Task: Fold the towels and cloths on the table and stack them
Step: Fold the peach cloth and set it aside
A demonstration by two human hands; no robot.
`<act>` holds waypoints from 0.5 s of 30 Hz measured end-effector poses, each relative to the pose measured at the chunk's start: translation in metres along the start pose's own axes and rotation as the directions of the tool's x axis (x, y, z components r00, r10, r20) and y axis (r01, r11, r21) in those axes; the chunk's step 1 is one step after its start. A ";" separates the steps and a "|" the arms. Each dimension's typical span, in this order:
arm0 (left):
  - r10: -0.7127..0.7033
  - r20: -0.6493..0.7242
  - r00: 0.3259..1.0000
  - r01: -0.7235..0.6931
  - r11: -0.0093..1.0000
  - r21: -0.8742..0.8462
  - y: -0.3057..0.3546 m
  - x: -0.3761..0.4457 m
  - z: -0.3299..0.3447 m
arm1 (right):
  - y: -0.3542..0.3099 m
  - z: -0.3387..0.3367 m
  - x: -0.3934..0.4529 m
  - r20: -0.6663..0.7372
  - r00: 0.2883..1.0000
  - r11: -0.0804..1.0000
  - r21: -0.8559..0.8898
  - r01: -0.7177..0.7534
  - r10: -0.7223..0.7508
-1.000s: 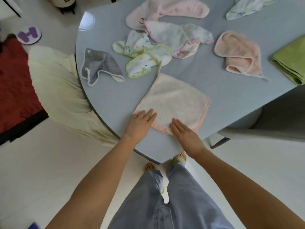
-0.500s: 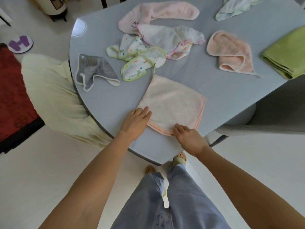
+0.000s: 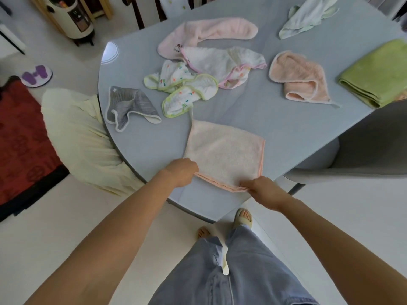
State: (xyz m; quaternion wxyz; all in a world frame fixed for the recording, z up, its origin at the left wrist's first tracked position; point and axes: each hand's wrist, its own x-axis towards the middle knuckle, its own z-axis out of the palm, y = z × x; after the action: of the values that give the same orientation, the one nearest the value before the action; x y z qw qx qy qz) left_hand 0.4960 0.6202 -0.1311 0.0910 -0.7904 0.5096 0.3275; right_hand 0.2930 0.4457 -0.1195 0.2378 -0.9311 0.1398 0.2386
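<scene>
A pale pink towel (image 3: pixel 224 150) lies folded flat at the near edge of the grey table (image 3: pixel 286 128). My left hand (image 3: pixel 181 171) pinches its near left corner and my right hand (image 3: pixel 262 188) pinches its near right corner. Behind it lie unfolded cloths: a grey one (image 3: pixel 130 106), a white one with green trim (image 3: pixel 187 91), a white one with pink trim (image 3: pixel 224 64), a long pink towel (image 3: pixel 211 31), a peach one (image 3: pixel 299 80) and a pale green one (image 3: pixel 306 16). A folded green towel (image 3: pixel 374 73) sits at the right edge.
A cream cushion (image 3: pixel 77 137) leans against the table's left side. A grey chair (image 3: pixel 363 150) stands at the right. A red rug (image 3: pixel 19 139) covers the floor at far left, with a round cabinet (image 3: pixel 72 16) beyond the table.
Both hands went from lying flat on the pink towel's near edge to curling and pinching its two near corners. The view shifted slightly.
</scene>
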 end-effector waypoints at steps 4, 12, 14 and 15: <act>0.070 0.219 0.973 0.001 0.951 -0.310 -0.015 -0.013 -0.023 | 0.009 -0.026 -0.005 0.176 0.980 0.982 0.143 -0.122 0.096; -0.412 -0.302 0.860 0.097 0.712 -0.695 -0.022 0.021 -0.036 | 0.041 -0.052 0.023 -0.030 0.960 0.703 0.687 -0.181 0.277; -0.492 -0.394 0.776 0.120 0.728 -0.675 -0.017 0.035 -0.032 | 0.042 -0.049 0.040 -0.079 0.938 0.697 0.691 -0.193 0.338; -0.514 -0.429 0.743 0.112 0.727 -0.677 -0.013 0.041 -0.030 | 0.041 -0.048 0.048 -0.112 0.922 0.720 0.661 -0.209 0.370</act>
State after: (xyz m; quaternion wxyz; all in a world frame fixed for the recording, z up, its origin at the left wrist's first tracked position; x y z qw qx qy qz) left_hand 0.5308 0.5815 -0.1353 -0.2754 -0.9146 0.2274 0.1893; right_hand 0.3365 0.3799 -0.1223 0.4805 -0.7821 0.3842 0.0989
